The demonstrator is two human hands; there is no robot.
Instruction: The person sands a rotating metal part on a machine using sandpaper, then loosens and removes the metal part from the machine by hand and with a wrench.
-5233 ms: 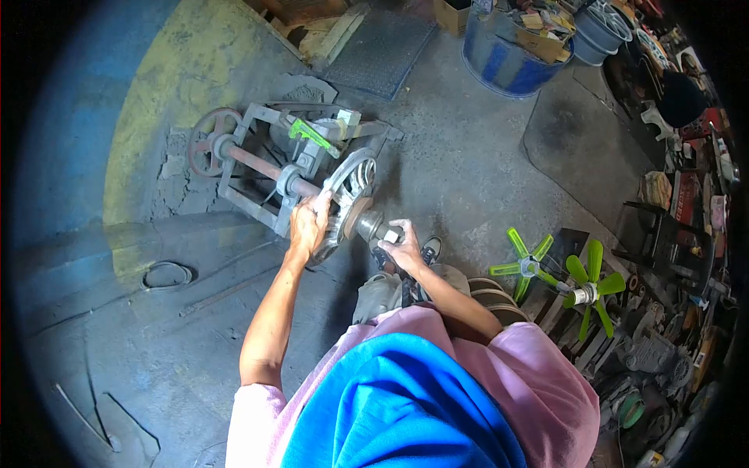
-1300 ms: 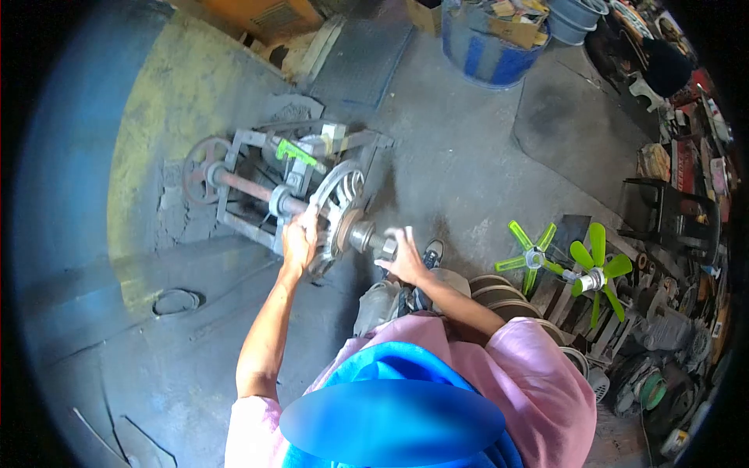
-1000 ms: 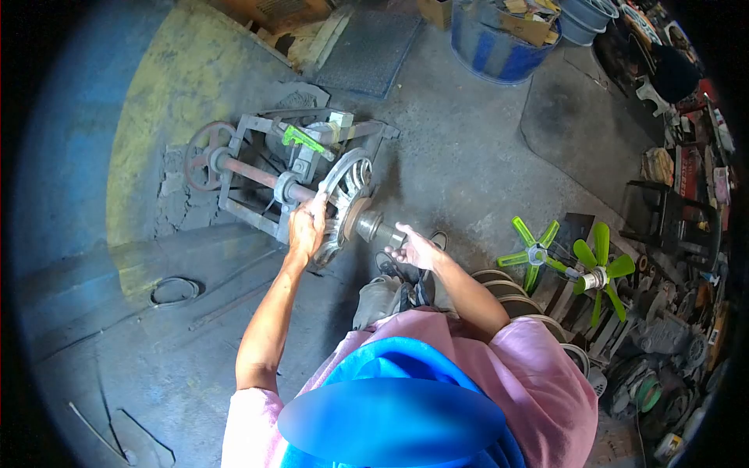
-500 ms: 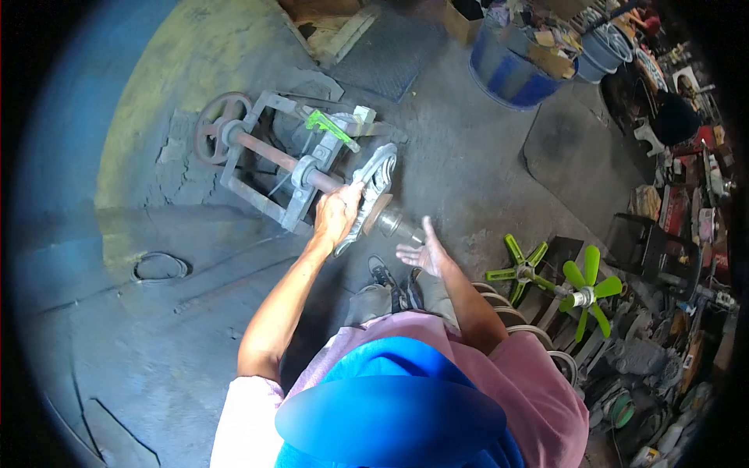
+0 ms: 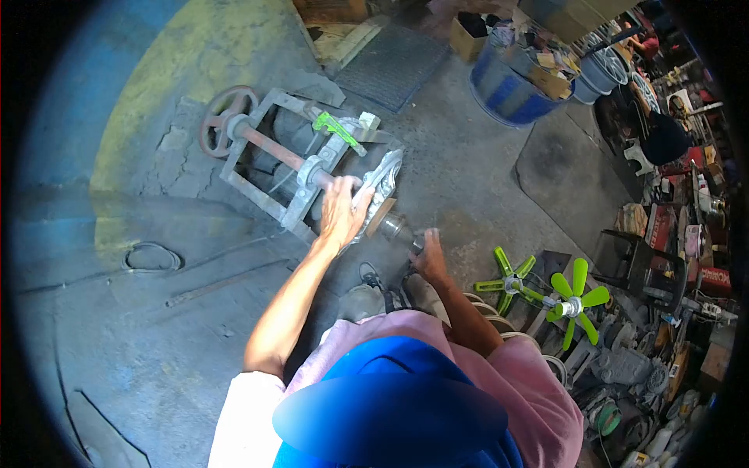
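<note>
My left hand (image 5: 340,214) is at the near side of a silvery cast-metal piece (image 5: 385,178), seen almost edge-on, with its fingers curled over it beside the shaft. That piece sits on a reddish shaft (image 5: 275,150), which runs through a grey metal frame (image 5: 290,214) on the floor. Beyond it, a brown disc (image 5: 380,217) and a shiny metal collar (image 5: 393,227) are on the same axis. My right hand (image 5: 427,259) is closed around the shaft's dark outer end, which its fingers partly hide.
A rusty handwheel (image 5: 226,122) is on the shaft's far end, and a bright green bracket (image 5: 337,131) lies across the frame. Green-bladed fans (image 5: 576,306) stand at my right, near metal clutter. A blue bin (image 5: 507,92) holds scraps. A wire coil (image 5: 153,257) lies at left.
My right hand was open beside the shaft end and has closed around it. My left hand's fingers have shifted on the cast piece, which is turned differently.
</note>
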